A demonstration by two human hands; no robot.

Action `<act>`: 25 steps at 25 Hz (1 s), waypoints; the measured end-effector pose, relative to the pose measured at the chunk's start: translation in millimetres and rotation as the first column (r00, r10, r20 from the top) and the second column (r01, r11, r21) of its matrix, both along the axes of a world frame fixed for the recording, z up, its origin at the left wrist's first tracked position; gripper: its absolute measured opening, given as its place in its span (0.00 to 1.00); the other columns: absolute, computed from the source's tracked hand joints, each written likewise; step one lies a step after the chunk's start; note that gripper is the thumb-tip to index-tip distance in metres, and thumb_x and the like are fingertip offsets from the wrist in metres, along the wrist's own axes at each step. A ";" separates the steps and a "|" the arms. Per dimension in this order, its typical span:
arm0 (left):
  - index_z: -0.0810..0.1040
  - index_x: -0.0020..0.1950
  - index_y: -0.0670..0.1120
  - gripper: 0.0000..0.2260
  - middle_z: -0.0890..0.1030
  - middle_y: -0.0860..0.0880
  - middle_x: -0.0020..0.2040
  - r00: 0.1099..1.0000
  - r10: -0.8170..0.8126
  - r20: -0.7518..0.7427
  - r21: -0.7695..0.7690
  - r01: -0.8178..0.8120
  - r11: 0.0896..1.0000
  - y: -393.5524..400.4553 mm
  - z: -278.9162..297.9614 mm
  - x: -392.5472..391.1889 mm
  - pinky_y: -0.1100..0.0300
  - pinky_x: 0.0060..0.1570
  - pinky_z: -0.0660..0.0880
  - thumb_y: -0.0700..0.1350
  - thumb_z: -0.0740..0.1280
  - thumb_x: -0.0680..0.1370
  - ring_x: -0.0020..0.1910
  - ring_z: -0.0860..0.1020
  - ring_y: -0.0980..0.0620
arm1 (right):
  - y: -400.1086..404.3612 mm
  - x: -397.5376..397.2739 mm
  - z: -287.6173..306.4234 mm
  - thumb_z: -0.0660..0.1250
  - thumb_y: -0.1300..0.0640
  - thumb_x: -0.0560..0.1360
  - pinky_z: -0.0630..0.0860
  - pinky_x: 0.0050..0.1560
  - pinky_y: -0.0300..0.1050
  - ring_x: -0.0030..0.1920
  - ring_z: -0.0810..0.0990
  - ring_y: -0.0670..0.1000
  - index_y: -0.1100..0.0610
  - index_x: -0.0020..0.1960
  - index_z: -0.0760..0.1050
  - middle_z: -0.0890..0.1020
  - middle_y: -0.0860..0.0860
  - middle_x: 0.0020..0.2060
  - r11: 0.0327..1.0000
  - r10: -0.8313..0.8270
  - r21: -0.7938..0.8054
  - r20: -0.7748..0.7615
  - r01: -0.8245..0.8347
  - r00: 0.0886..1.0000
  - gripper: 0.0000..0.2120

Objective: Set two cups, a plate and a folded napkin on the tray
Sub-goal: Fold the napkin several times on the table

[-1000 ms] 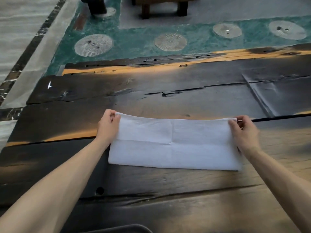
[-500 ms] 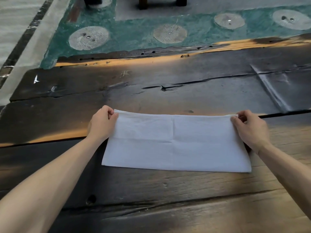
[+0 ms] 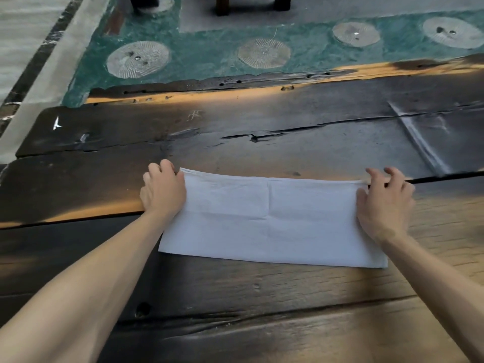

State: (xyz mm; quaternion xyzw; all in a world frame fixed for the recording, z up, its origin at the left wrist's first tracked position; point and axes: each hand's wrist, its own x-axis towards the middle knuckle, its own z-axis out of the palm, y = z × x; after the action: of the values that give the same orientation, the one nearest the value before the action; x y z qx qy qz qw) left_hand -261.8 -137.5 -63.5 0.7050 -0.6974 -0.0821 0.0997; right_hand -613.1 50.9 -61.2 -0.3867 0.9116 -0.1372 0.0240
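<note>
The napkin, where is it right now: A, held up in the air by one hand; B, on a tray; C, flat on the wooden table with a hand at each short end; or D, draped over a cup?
C: the white napkin lies flat on the wooden table, with the left hand at one short end and the right hand at the other.

Both forearms are bare to the frame edge, with no sleeves, rings or watch.

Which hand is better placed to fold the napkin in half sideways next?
Neither clearly. The left hand and the right hand sit on opposite far corners of the napkin, which lies flat on the table.
</note>
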 end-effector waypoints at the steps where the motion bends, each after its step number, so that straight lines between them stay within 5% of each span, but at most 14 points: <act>1: 0.72 0.59 0.44 0.10 0.73 0.41 0.59 1.000 -0.006 0.009 -0.067 0.007 0.998 10.2 0.7 -3.7 0.46 0.49 0.69 0.48 0.60 0.82 0.55 0.71 0.39 | 4.2 10.4 0.6 0.63 0.56 0.78 0.63 0.65 0.64 0.70 0.62 0.65 0.56 0.71 0.68 0.64 0.59 0.73 0.998 0.058 -0.018 -0.041 -0.058 0.997 0.22; 4: 0.70 0.70 0.47 0.17 0.68 0.44 0.71 0.962 -0.272 0.005 -0.077 0.272 0.959 59.7 -0.2 -28.0 0.45 0.65 0.61 0.48 0.59 0.82 0.69 0.65 0.41 | 14.6 62.8 -3.4 0.60 0.54 0.80 0.59 0.72 0.63 0.75 0.59 0.65 0.58 0.74 0.65 0.63 0.59 0.76 0.947 0.321 0.027 -0.049 -0.320 0.946 0.24; 7: 0.60 0.79 0.49 0.24 0.57 0.48 0.80 0.781 -0.623 0.038 0.037 0.622 0.782 113.5 -9.3 -62.8 0.46 0.75 0.48 0.53 0.50 0.83 0.79 0.52 0.46 | 17.5 119.1 -15.9 0.53 0.48 0.82 0.47 0.75 0.62 0.79 0.47 0.60 0.53 0.79 0.55 0.53 0.52 0.80 0.855 0.496 0.139 0.059 -0.499 0.866 0.27; 9: 0.54 0.81 0.49 0.27 0.52 0.51 0.81 0.713 -0.698 0.070 0.093 0.692 0.716 134.8 -15.8 -78.1 0.47 0.76 0.42 0.55 0.41 0.82 0.80 0.47 0.49 | 16.0 137.1 -25.8 0.44 0.47 0.83 0.41 0.76 0.62 0.79 0.39 0.57 0.51 0.80 0.47 0.46 0.49 0.80 0.801 0.559 0.228 0.043 -0.553 0.828 0.27; 12: 0.44 0.81 0.51 0.29 0.44 0.54 0.81 0.727 -0.679 0.101 0.149 0.664 0.733 140.4 -26.9 -76.6 0.51 0.76 0.36 0.57 0.33 0.80 0.79 0.40 0.53 | 17.5 138.0 -32.1 0.33 0.42 0.79 0.36 0.75 0.61 0.78 0.36 0.55 0.48 0.80 0.39 0.41 0.46 0.79 0.793 0.552 0.297 0.020 -0.532 0.834 0.30; 19: 0.35 0.79 0.58 0.29 0.33 0.55 0.79 0.762 -0.618 0.191 0.212 0.583 0.784 117.4 -31.4 -13.7 0.51 0.75 0.34 0.63 0.32 0.79 0.77 0.31 0.54 | 59.2 90.9 -33.1 0.33 0.33 0.76 0.37 0.76 0.57 0.78 0.36 0.52 0.42 0.78 0.35 0.37 0.42 0.77 0.887 0.370 0.294 0.011 -0.357 0.929 0.33; 25: 0.37 0.80 0.53 0.32 0.35 0.48 0.80 0.866 -0.454 0.211 0.221 0.410 0.885 110.0 -25.7 31.9 0.50 0.77 0.37 0.65 0.36 0.79 0.78 0.33 0.51 | 81.5 73.4 -26.9 0.37 0.35 0.78 0.42 0.77 0.58 0.79 0.40 0.53 0.44 0.80 0.42 0.44 0.47 0.80 0.932 0.235 0.272 0.045 -0.238 0.971 0.32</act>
State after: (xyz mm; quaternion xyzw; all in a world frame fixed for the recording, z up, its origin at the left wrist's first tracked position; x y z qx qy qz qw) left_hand -230.0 -27.5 -89.2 0.5409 -0.8351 -0.0693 -0.0724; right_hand -539.7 132.3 -88.1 -0.4857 0.8685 -0.0073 0.0992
